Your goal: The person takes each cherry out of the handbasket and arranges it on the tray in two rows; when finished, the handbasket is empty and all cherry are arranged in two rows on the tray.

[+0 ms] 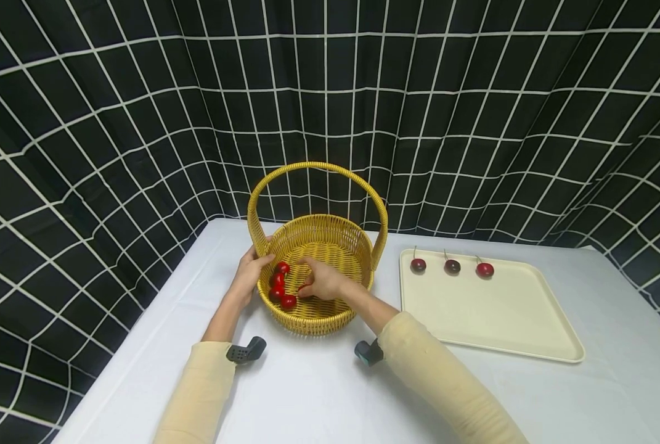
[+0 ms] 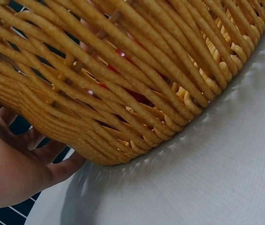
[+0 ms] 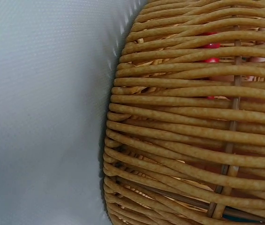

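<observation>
The right hand (image 1: 323,282) reaches into the yellow basket (image 1: 330,242) and looks to pinch one of the small red cherries (image 1: 281,285), light, round and smooth, while the left hand (image 1: 250,271) holds the basket's left rim.

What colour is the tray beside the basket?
The tray is cream, plain with no pattern; the head view shows it best.
</observation>
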The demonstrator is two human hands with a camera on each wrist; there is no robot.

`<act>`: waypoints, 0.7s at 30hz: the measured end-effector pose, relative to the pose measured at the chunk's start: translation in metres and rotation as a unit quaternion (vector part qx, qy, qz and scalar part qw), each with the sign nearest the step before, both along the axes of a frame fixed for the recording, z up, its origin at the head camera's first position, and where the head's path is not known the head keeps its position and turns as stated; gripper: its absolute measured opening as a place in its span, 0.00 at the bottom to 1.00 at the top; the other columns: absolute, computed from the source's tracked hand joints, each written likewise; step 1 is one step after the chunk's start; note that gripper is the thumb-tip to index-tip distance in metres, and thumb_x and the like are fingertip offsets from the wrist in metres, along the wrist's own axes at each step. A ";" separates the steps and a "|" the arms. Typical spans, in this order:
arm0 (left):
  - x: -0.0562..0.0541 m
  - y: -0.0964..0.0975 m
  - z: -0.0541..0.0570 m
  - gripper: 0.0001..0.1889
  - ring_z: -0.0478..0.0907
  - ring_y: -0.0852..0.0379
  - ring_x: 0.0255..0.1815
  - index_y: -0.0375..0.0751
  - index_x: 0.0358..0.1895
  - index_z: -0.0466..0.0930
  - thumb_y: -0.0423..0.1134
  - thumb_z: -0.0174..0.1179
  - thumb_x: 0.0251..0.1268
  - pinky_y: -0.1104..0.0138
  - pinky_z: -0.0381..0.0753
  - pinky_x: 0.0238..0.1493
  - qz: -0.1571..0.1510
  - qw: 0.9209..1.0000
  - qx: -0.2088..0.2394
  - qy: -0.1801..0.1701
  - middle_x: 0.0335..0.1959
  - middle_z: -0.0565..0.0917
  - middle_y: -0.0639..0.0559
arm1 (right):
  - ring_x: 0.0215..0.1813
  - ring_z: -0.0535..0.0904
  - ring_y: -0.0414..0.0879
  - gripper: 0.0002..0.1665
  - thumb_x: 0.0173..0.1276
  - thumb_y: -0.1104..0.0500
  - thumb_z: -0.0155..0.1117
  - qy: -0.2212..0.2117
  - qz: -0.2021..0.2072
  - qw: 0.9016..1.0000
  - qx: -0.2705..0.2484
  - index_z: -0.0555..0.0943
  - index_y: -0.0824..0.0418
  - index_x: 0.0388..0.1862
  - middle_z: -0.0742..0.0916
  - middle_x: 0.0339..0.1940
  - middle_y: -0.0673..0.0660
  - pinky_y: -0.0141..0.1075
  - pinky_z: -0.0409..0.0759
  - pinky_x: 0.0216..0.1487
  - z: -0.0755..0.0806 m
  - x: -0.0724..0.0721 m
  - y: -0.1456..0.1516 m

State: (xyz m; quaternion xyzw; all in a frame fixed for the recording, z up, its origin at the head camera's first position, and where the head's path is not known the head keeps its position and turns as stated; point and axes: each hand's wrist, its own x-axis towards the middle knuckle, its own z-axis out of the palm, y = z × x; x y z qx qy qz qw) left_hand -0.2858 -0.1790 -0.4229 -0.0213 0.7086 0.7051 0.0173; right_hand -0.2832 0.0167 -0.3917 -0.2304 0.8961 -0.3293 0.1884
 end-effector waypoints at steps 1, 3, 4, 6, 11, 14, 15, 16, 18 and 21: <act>0.000 0.000 0.000 0.27 0.54 0.48 0.71 0.44 0.73 0.57 0.35 0.48 0.72 0.55 0.50 0.71 0.000 1.000 -0.001 0.000 0.71 0.60 0.43 | 0.33 0.75 0.44 0.43 0.61 0.62 0.70 0.001 0.000 1.000 -0.001 0.60 0.58 0.72 0.81 0.32 0.54 0.33 0.75 0.34 0.000 0.000 0.000; 0.000 0.000 0.000 0.27 0.54 0.48 0.72 0.45 0.73 0.57 0.35 0.48 0.72 0.54 0.50 0.71 0.001 1.000 -0.002 0.000 0.71 0.60 0.44 | 0.34 0.76 0.44 0.49 0.58 0.62 0.72 0.001 -0.002 1.000 -0.003 0.55 0.58 0.74 0.81 0.33 0.53 0.34 0.75 0.36 0.000 0.000 0.000; 0.000 0.000 -0.001 0.27 0.54 0.48 0.72 0.45 0.73 0.57 0.35 0.47 0.72 0.54 0.50 0.71 0.001 1.000 -0.003 -0.001 0.72 0.60 0.44 | 0.34 0.76 0.44 0.50 0.58 0.62 0.72 -0.001 -0.005 1.000 -0.002 0.55 0.59 0.74 0.81 0.33 0.53 0.34 0.76 0.37 -0.001 0.000 0.000; 0.000 0.000 0.000 0.27 0.54 0.47 0.72 0.45 0.73 0.57 0.35 0.47 0.72 0.54 0.50 0.71 0.000 1.000 -0.003 0.001 0.72 0.60 0.44 | 0.35 0.76 0.45 0.49 0.57 0.62 0.73 -0.005 -0.011 1.000 0.002 0.57 0.62 0.72 0.80 0.34 0.53 0.35 0.76 0.38 -0.001 0.001 0.000; 0.001 0.000 0.000 0.27 0.54 0.47 0.72 0.44 0.73 0.57 0.35 0.47 0.72 0.53 0.50 0.70 -0.001 1.000 -0.007 0.006 0.72 0.59 0.43 | 0.37 0.73 0.43 0.26 0.58 0.58 0.73 -0.001 -0.019 1.000 0.020 0.77 0.64 0.53 0.79 0.35 0.52 0.33 0.73 0.39 -0.001 0.000 0.003; 0.001 0.001 -0.001 0.27 0.55 0.46 0.71 0.44 0.73 0.58 0.36 0.48 0.72 0.52 0.51 0.70 0.001 1.000 -0.013 0.011 0.72 0.60 0.43 | 0.35 0.73 0.43 0.15 0.59 0.59 0.72 0.002 -0.020 1.000 0.004 0.81 0.63 0.43 0.79 0.34 0.52 0.32 0.74 0.36 -0.001 0.000 0.004; 0.001 0.001 -0.001 0.27 0.55 0.45 0.71 0.44 0.72 0.58 0.36 0.48 0.71 0.51 0.52 0.70 0.003 1.000 -0.016 0.013 0.71 0.60 0.42 | 0.34 0.73 0.43 0.14 0.59 0.59 0.72 -0.003 -0.022 1.000 -0.008 0.81 0.63 0.41 0.80 0.33 0.53 0.32 0.75 0.35 0.000 0.000 0.005; 0.001 0.001 -0.001 0.27 0.55 0.44 0.71 0.44 0.72 0.59 0.36 0.48 0.71 0.50 0.52 0.69 0.005 1.000 -0.020 0.015 0.71 0.60 0.42 | 0.33 0.74 0.43 0.13 0.59 0.60 0.72 -0.009 -0.023 0.999 -0.023 0.81 0.63 0.41 0.80 0.33 0.53 0.32 0.77 0.34 0.000 -0.001 0.006; 0.001 0.001 -0.001 0.27 0.56 0.44 0.71 0.44 0.72 0.59 0.36 0.49 0.70 0.50 0.53 0.69 0.006 1.000 -0.023 0.017 0.71 0.61 0.41 | 0.31 0.77 0.44 0.13 0.60 0.60 0.71 -0.030 -0.030 0.998 -0.055 0.81 0.64 0.41 0.80 0.33 0.54 0.33 0.80 0.32 0.001 -0.001 0.008; 0.001 0.001 -0.001 0.27 0.57 0.44 0.70 0.45 0.72 0.59 0.36 0.49 0.70 0.50 0.54 0.69 0.006 1.000 -0.023 0.015 0.71 0.61 0.42 | 0.33 0.81 0.47 0.15 0.62 0.60 0.70 -0.062 -0.043 0.992 -0.106 0.80 0.65 0.44 0.81 0.35 0.56 0.36 0.83 0.34 0.004 -0.002 0.011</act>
